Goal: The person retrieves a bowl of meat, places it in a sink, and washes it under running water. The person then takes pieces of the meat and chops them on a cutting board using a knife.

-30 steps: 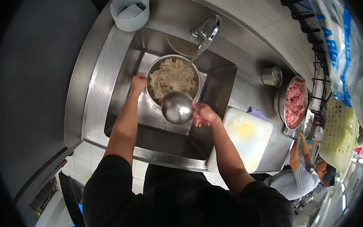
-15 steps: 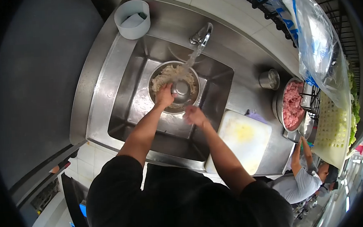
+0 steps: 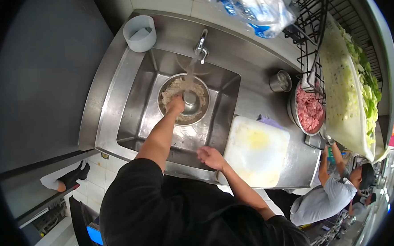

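A round metal bowl stands in the steel sink, with pale, lumpy food and water in it. Water runs into it from the faucet. My left hand is inside the bowl, fingers closed at the edge of a small metal cup; the fingertips are partly hidden. Over the sink's front part, beside the white cutting board, my right hand is held with its fingers loosely apart and nothing in them.
A white tub sits at the back left corner. On the right counter are a metal container and a bowl of pink raw meat. A basket of leafy greens overhangs them. Another person works at the far right.
My right hand has drawn back from beside the bowl toward the sink's front edge, its fingers loosening. My left hand stays in the bowl at the cup. The camera view has shifted.
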